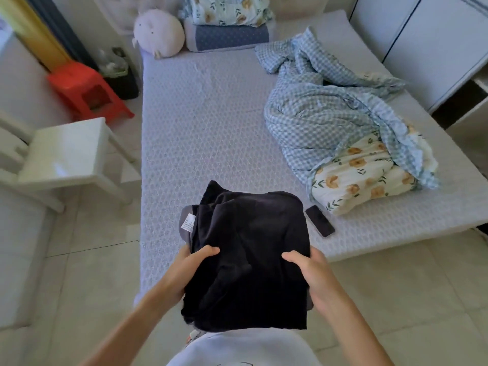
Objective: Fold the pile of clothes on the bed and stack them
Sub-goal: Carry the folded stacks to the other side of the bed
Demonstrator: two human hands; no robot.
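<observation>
Clothes bundle [248, 257]: dark, near-black fabric, held up at the foot of the bed [208, 122], partly over the mattress edge and partly over the floor. A grey garment edge with a white care label [188, 223] shows at its upper left, so probably more than one piece stacked together; exact count cannot be told.

Left hand [184, 265]: thumb lies over the top face of the bundle, the other fingers hidden beneath — gripping the left edge. Right hand [309, 270]: same hold on the right edge, thumb on top, fingers under.

Handling, as judged: soft, limp, light cloth. No stiffness of its own; the lower edge hangs free and the upper corner droops toward the bed. Layers may slide apart if only one side is held. Best taken as now, at two opposite edges with support underneath, and set down flat before letting go, so the folds keep.

Nearby on the bed: phone [320, 221] just beside the bundle's right side; crumpled blue checked quilt [330, 112] with a floral underside to the right; round plush toy [158, 30] and pillow [227, 37] at the head. White chair [66, 151] and red stool [87, 91] stand on the floor to the left.
</observation>
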